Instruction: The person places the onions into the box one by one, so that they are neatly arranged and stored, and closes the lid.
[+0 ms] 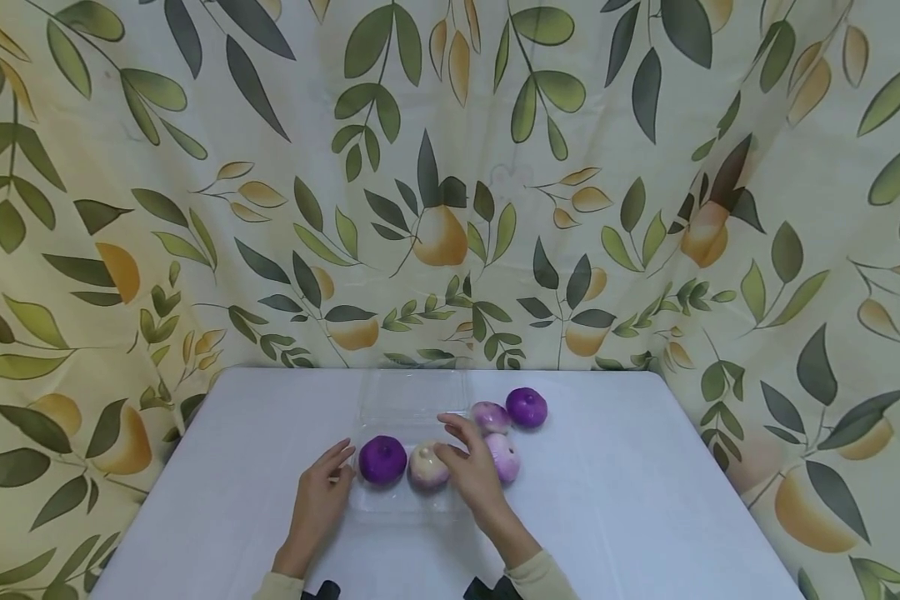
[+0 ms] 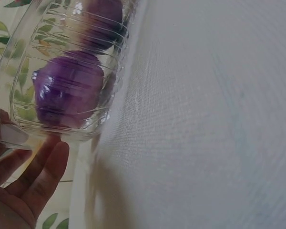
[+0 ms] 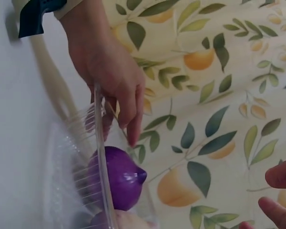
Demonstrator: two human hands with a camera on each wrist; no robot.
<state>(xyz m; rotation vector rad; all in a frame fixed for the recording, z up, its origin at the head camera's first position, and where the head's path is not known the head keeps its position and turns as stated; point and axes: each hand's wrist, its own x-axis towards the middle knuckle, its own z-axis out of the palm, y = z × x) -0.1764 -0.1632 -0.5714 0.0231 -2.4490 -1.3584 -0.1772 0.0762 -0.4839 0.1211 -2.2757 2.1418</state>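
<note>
**Clear clamshell tray with purple and pale onions, near edge of table**

Item: a thin, clear plastic clamshell tray [image 1: 408,500], ribbed on its walls, lid hinged open and lying flat toward the far edge of the table [image 1: 630,517]. It sits at the middle of the table, closer to the near edge.

Contents: one deep purple onion [image 1: 382,459] at the tray's left end; one pale, pink-tinged onion [image 1: 427,467] just beside it to the right.

Loose stock, right of the tray: a pale onion [image 1: 505,457] near the tray's right end, another pale one [image 1: 491,416] behind it, and a deep purple one [image 1: 527,407] touching that, toward the far edge.

Hands: the left hand [image 1: 318,500] rests against the tray's left wall, fingers [image 2: 40,174] straight and relaxed, steadying it rather than gripping. The right hand [image 1: 472,467] lies over the pale onion in the tray, fingers spread and lightly bent; whether they clasp it or merely touch it cannot be told from these views.

Handling notes (judged): the tray looks light and flimsy; the wall will likely buckle under a squeeze, and the smooth plastic may slide on the cloth, so support at the rim or a corner suits it best. The onions appear firm, rounded and glossy, apt to roll; best taken from above, fingers spread round the widest part.
</note>
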